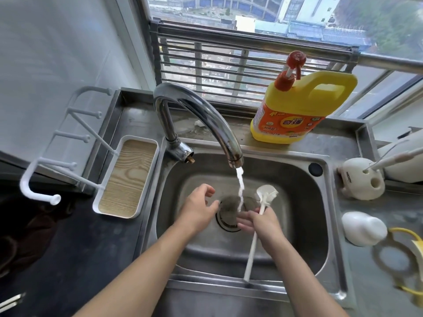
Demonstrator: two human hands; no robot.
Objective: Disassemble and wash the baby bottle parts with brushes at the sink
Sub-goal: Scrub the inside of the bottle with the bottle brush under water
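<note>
White-handled, the brush (266,193) was clamped in the right hand (263,225), head beside the running water (240,188) over the sink (297,202), probably for rinsing, while the left hand (199,209) hovered loose-fingered and empty; what seemed a bottle cap (364,227) sat on the tabletop (359,277).

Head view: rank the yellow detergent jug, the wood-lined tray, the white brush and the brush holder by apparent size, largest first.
1. detergent jug
2. tray
3. brush and brush holder: not ranked; the brush is longer but thin, the holder shorter but bulkier.
</note>
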